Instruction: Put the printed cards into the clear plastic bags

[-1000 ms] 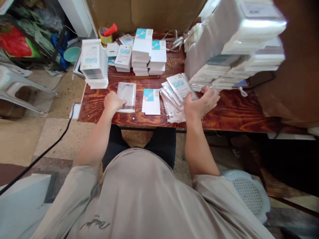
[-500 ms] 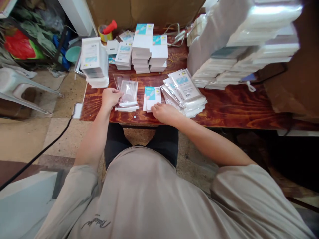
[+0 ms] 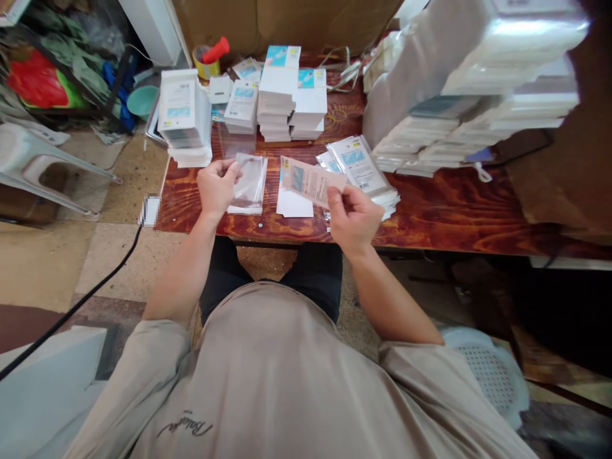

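Observation:
My right hand (image 3: 356, 217) pinches the near right corner of a printed card (image 3: 310, 182), which is raised and tilted above a small pile of white and blue cards (image 3: 295, 205). My left hand (image 3: 217, 186) is closed, thumb against forefinger, at the left edge of a stack of clear plastic bags (image 3: 249, 185). From its fingers a see-through bag extends toward the back, its outline faint against the wood. Right of the card lies a heap of bagged cards (image 3: 358, 166), partly behind my right hand.
Along the back of the wooden table (image 3: 454, 220) stand card stacks (image 3: 276, 95) and a taller block of cards (image 3: 179, 108) at left. High piles of plastic-wrapped packs (image 3: 430, 127) rise at right. A yellow tape roll (image 3: 206, 64) holds a red object. A perforated stool (image 3: 492, 370) is at lower right.
My right hand has lifted a card off the small pile and moved right, turning its printed back upward. My left hand has shifted slightly right, its fingers closed at the bags.

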A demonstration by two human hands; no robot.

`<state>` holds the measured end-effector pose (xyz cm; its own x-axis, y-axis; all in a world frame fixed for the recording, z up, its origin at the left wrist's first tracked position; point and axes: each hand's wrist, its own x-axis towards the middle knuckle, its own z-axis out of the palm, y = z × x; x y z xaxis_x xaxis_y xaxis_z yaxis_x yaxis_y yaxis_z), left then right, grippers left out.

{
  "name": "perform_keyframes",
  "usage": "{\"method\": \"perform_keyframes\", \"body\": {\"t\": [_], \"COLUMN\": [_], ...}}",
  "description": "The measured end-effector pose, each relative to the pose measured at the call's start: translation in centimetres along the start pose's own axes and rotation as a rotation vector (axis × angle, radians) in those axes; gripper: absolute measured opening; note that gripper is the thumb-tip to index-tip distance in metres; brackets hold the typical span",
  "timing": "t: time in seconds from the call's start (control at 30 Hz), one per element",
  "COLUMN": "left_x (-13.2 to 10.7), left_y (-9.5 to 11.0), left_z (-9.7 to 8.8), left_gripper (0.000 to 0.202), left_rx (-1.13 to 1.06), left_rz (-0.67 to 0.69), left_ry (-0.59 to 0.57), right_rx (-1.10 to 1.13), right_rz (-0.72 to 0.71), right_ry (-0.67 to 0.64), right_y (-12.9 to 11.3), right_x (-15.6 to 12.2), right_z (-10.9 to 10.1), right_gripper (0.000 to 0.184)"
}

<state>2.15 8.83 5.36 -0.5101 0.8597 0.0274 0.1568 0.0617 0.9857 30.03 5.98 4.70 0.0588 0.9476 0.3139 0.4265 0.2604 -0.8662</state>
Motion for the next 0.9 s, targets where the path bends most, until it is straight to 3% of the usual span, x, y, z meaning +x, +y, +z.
{"method": "perform_keyframes", "body": {"t": [0.07,0.13,0.33,0.47,0.67,0.9], "left_x": [-0.5,-1.3,-3.4,-4.3,-5.9,-6.6], "left_y": [0.0,-0.1,-0.2,-0.1,0.4,1.5], "left_z": [0.9,1.7,2.6,2.9,3.2,2.1], "left_gripper": [0.017,0.021,0.029,0.029,0.033,0.043], "left_rx": [-0.204,-0.325,-0.410,-0.440,-0.472,-0.449], "left_rz": [-0.124,-0.194,-0.262,-0.281,-0.288,-0.291], "left_ry": [0.001,0.004,0.015,0.004,-0.053,-0.047], "right_rx": [0.287,0.475,0.587,0.544,0.448,0.390], "right_rz": [0.199,0.333,0.517,0.486,0.335,0.317], "right_ry": [0.021,-0.040,-0.058,0.001,0.244,0.316], "right_y": [-0.8,-1.2,-0.5,-0.1,-0.5,-0.7], "right_x": [-0.8,-1.5,-2.6,-2.7,-2.6,-3.4], "right_z": [0.6,1.5,2.9,3.0,4.7,5.8], "right_gripper": [0.040,0.043,0.042,0.040,0.040,0.044]}}
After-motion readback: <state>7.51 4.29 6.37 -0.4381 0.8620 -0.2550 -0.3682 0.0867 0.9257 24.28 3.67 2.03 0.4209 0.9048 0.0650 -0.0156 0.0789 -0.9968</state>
